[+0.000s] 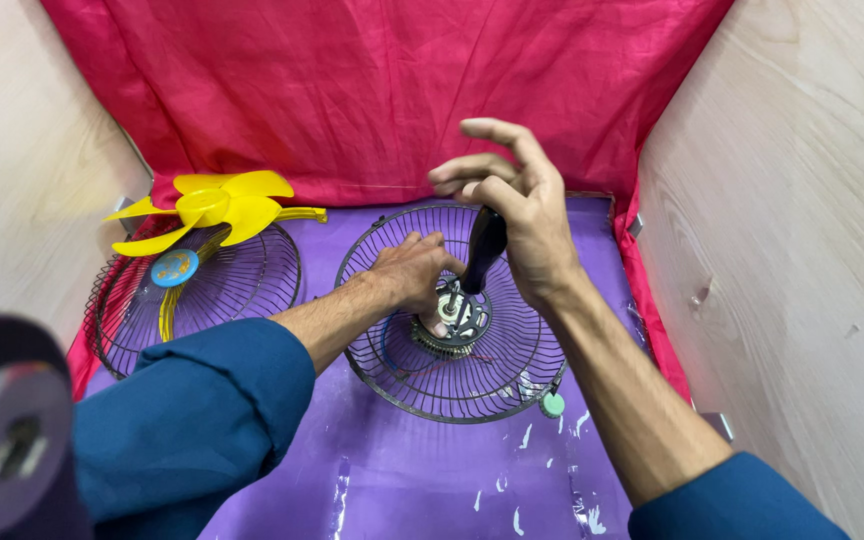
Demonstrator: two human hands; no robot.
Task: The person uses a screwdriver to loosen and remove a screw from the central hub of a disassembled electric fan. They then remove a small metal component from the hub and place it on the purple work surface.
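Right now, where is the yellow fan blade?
In the head view the yellow fan blade sits at the left, on top of the left wire guard, against the red cloth and apart from both hands.

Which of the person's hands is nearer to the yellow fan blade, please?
Left. The left hand rests on the motor in the middle wire guard, right of the yellow fan blade. The right hand holds a black-handled tool farther right.
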